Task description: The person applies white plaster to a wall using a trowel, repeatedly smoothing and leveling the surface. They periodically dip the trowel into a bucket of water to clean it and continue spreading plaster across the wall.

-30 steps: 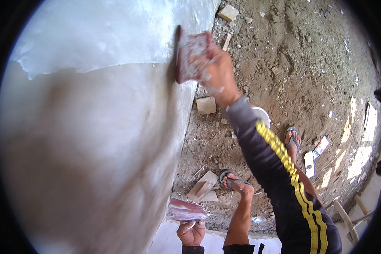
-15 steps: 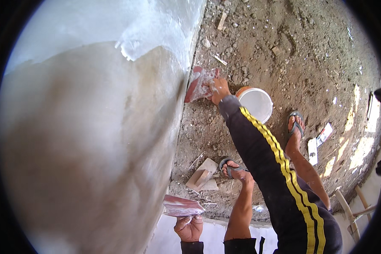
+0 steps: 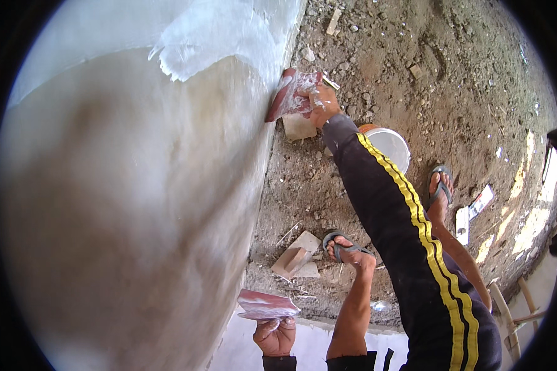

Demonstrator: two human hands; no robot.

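In my right hand (image 3: pixel 323 104) is a flat reddish spreader (image 3: pixel 286 96) smeared with white putty. Its edge meets the foot of the wall (image 3: pixel 124 185), where wall and dirt ground join. Fingers wrap its near side, with white smears on the skin. My left hand (image 3: pixel 275 337) grips a second flat reddish plate (image 3: pixel 268 305), also coated with white, low by the wall. Bright wet-looking white putty (image 3: pixel 210 43) covers the wall's upper part; the grey-brown area below it looks bare or thinly coated. A white-rimmed orange bucket (image 3: pixel 391 148) stands right of my right forearm, partly hidden by the sleeve.
A wooden float (image 3: pixel 296 255) lies on the ground beside my sandalled foot (image 3: pixel 346 247). A pale flat block (image 3: pixel 299 128) rests just under my right hand. Rubble and wood scraps dot the dirt (image 3: pixel 377 55). At the lower right are wooden poles (image 3: pixel 506 315).
My right hand and its spreader have moved farther along the wall's foot, and the pale block beneath now shows. More of the bucket is covered by my sleeve. My left hand has barely moved.
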